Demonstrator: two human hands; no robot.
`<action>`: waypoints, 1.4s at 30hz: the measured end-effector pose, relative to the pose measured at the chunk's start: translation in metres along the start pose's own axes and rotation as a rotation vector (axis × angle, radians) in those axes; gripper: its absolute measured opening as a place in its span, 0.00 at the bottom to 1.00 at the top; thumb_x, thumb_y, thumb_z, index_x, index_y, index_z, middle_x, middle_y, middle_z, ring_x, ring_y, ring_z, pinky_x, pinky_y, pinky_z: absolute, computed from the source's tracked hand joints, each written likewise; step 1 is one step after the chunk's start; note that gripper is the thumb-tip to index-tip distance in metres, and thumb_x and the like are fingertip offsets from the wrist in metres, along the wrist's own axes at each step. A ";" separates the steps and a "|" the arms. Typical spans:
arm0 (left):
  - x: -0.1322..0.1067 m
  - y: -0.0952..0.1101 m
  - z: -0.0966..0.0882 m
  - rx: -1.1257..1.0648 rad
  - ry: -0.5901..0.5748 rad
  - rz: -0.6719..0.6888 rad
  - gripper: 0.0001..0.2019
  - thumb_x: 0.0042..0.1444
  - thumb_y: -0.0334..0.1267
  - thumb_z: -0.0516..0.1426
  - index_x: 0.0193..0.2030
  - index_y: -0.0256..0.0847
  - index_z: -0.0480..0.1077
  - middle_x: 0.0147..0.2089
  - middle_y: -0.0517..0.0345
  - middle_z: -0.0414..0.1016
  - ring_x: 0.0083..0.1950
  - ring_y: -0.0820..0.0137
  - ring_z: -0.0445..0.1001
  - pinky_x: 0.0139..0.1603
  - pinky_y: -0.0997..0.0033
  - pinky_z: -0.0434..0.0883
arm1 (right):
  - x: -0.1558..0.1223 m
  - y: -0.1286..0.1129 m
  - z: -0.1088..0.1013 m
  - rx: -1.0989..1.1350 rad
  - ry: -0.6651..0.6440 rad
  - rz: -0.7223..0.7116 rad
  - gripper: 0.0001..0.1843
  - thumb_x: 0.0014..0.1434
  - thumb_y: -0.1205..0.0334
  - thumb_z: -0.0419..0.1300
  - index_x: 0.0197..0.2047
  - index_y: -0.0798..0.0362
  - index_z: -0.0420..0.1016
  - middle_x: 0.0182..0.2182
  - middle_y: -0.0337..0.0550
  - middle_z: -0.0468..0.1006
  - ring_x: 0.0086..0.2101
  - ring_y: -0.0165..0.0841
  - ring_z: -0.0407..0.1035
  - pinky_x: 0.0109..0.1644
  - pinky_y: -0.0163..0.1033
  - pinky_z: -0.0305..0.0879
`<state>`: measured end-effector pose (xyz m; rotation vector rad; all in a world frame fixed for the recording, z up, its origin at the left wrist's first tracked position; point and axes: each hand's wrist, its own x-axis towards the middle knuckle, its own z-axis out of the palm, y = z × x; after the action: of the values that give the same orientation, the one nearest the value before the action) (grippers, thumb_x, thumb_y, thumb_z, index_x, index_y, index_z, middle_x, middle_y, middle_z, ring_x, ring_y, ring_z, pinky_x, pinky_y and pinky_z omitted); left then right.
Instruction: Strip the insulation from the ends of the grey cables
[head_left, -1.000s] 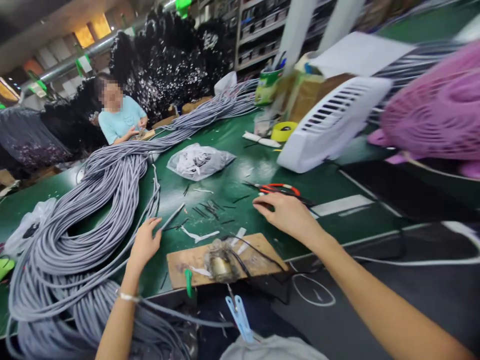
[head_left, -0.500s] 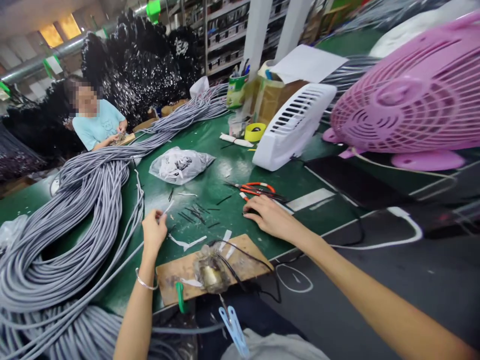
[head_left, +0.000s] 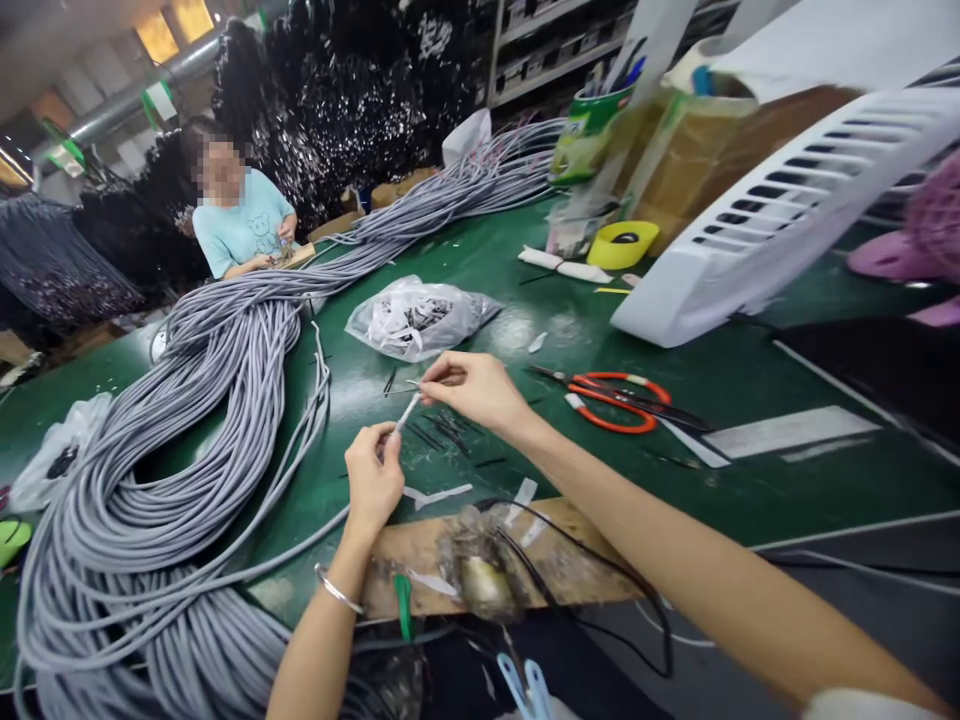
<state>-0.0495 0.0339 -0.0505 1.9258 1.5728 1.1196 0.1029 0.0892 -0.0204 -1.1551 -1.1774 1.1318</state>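
My left hand (head_left: 373, 480) is closed round the end of a grey cable (head_left: 407, 409), which rises from its fingers over the green table (head_left: 750, 380). My right hand (head_left: 472, 388) pinches the cable's tip, where thin wires stick out. Below both hands lies a wooden board (head_left: 555, 570) with a lump of solder-like clutter and black leads on it. Short black wire offcuts (head_left: 442, 430) are scattered on the table under my hands. Red-handled scissors (head_left: 619, 400) lie to the right of my right hand.
A huge bundle of grey cables (head_left: 187, 430) fills the left of the table. A plastic bag (head_left: 416, 318), a yellow tape roll (head_left: 621, 243), a white fan casing (head_left: 772, 215) and a cardboard box stand beyond. A person in a light blue shirt (head_left: 240, 225) works at the far side.
My right hand has left the table beside the scissors and come to the cable's tip. My left hand has lifted the cable end higher. The view has swung left.
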 end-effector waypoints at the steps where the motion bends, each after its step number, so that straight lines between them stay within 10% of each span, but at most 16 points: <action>1: 0.001 0.000 -0.001 -0.005 0.016 -0.007 0.10 0.56 0.32 0.49 0.38 0.36 0.71 0.31 0.55 0.71 0.31 0.72 0.70 0.32 0.75 0.67 | 0.006 0.002 0.005 0.036 -0.040 0.021 0.05 0.38 0.69 0.61 0.21 0.54 0.67 0.19 0.37 0.71 0.21 0.28 0.68 0.28 0.35 0.67; 10: 0.002 0.005 -0.010 -0.053 0.070 -0.084 0.12 0.58 0.36 0.48 0.36 0.36 0.72 0.30 0.55 0.69 0.30 0.72 0.67 0.32 0.74 0.64 | -0.024 0.011 0.024 0.266 -0.338 0.215 0.17 0.41 0.53 0.63 0.31 0.56 0.69 0.21 0.35 0.67 0.21 0.22 0.58 0.21 0.29 0.54; 20: -0.001 0.011 -0.011 -0.058 -0.020 -0.105 0.13 0.59 0.36 0.46 0.31 0.37 0.69 0.27 0.58 0.68 0.28 0.73 0.66 0.29 0.75 0.60 | -0.020 0.012 0.022 0.295 -0.157 0.272 0.29 0.30 0.42 0.67 0.27 0.60 0.72 0.15 0.30 0.61 0.14 0.17 0.42 0.17 0.32 0.34; 33: -0.005 0.013 -0.013 -0.183 -0.066 -0.113 0.15 0.59 0.38 0.47 0.41 0.35 0.73 0.31 0.53 0.74 0.26 0.72 0.67 0.26 0.74 0.62 | -0.031 0.011 0.032 0.000 -0.145 -0.007 0.22 0.44 0.42 0.60 0.22 0.54 0.64 0.14 0.29 0.54 0.17 0.22 0.48 0.19 0.32 0.45; 42: -0.004 0.012 -0.020 -0.348 0.023 -0.267 0.19 0.57 0.44 0.50 0.50 0.36 0.71 0.29 0.56 0.72 0.18 0.78 0.54 0.17 0.77 0.52 | -0.053 -0.005 0.031 -0.527 -0.010 -0.413 0.13 0.61 0.60 0.43 0.34 0.52 0.66 0.22 0.40 0.72 0.20 0.28 0.64 0.25 0.32 0.56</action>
<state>-0.0577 0.0235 -0.0313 1.4383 1.4786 1.2084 0.0688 0.0382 -0.0182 -1.2115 -1.6895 0.5234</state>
